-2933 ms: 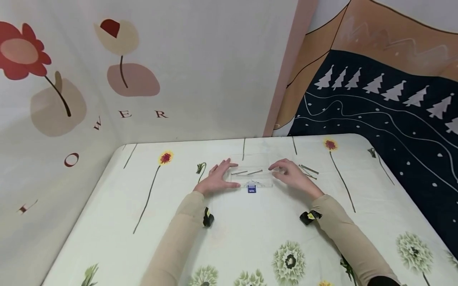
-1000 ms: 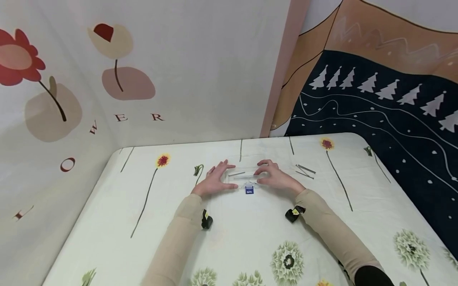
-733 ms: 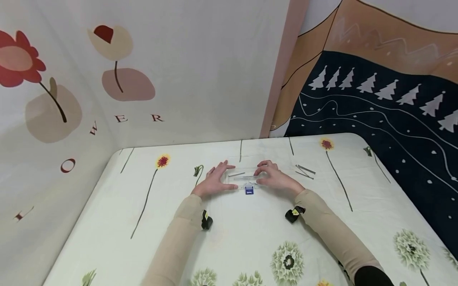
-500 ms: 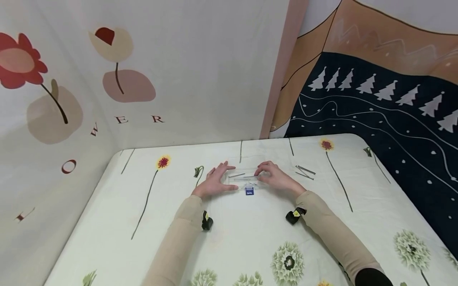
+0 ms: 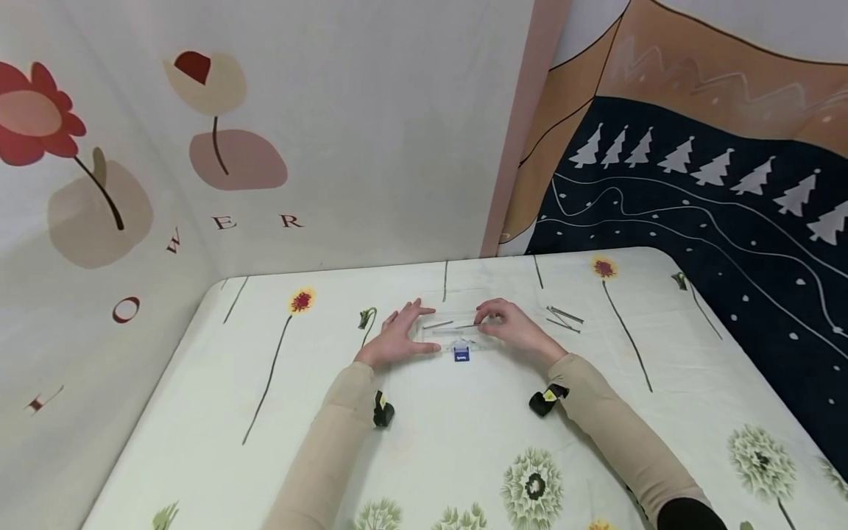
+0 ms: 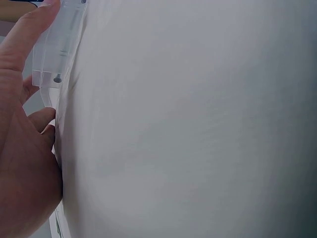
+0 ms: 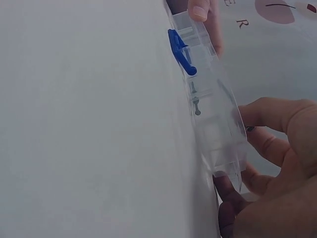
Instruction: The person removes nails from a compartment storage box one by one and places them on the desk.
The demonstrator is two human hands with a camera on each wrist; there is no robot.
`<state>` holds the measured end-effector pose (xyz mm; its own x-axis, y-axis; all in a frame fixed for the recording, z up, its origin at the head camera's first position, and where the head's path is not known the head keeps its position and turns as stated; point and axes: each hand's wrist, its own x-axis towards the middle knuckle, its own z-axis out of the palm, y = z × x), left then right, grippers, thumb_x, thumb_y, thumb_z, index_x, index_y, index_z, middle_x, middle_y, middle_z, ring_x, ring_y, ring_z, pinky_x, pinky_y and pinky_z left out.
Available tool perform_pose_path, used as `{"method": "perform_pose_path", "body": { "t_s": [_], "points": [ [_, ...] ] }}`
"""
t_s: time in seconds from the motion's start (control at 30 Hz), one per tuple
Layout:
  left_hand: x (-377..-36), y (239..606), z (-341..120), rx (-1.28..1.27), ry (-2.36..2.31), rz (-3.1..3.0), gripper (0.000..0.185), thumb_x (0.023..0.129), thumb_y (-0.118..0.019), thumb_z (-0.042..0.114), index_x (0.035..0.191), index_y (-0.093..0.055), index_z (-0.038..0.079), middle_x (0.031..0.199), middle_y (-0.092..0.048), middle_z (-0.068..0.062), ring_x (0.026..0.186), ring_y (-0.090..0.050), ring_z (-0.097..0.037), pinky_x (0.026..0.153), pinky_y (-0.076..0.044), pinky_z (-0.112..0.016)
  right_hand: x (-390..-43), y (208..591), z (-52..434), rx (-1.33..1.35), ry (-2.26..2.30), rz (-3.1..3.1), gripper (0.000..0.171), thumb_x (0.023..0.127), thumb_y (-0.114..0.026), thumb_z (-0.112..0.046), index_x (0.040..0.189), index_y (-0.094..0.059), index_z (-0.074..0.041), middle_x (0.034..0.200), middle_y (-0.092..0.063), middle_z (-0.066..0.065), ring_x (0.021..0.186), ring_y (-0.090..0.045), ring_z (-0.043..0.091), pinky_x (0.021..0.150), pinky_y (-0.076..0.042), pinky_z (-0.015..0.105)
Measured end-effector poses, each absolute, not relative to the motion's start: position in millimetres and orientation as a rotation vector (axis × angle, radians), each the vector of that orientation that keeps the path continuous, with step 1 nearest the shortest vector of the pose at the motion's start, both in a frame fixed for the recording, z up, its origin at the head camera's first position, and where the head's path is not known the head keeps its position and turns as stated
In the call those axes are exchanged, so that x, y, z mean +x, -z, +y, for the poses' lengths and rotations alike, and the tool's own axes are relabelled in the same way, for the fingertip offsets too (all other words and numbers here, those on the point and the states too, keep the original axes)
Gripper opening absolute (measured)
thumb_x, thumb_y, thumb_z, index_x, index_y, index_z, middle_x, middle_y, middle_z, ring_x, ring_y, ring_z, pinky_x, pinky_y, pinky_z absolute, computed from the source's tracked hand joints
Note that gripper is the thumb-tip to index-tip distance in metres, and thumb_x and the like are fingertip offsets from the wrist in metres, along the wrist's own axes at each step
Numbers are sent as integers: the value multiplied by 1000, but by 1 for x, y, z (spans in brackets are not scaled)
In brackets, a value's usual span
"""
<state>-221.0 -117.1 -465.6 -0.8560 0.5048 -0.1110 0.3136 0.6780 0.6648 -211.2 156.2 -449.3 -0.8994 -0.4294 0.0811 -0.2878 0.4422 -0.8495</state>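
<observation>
My left hand (image 5: 397, 335) lies flat, steadying the clear box (image 5: 457, 327); my right hand (image 5: 510, 327) pinches a nail (image 5: 472, 324) over it. Next, I judge: release it inside.

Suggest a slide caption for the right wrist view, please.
Right hand holds the clear plastic box with a blue latch.

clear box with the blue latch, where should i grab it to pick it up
Probably by its two short ends, from left and right: the clear box lies long, low and flat on the table. The left hand and right hand already flank it there.
</observation>
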Motion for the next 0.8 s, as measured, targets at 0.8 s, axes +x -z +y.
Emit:
{"method": "perform_pose_path", "body": {
  "t_s": [0.8],
  "points": [
    [-218, 463, -116, 650, -976, 2600, 78, 82, -76, 41, 145, -41, 14, 160, -9, -13, 146, -2, -27, 115, 0, -45, -204, 447, 215, -416, 1461, 2658, 13, 91, -63, -6, 101, -69, 1, 108, -65, 16, 108, -56, 34, 97, -39, 55]
  ]
}}
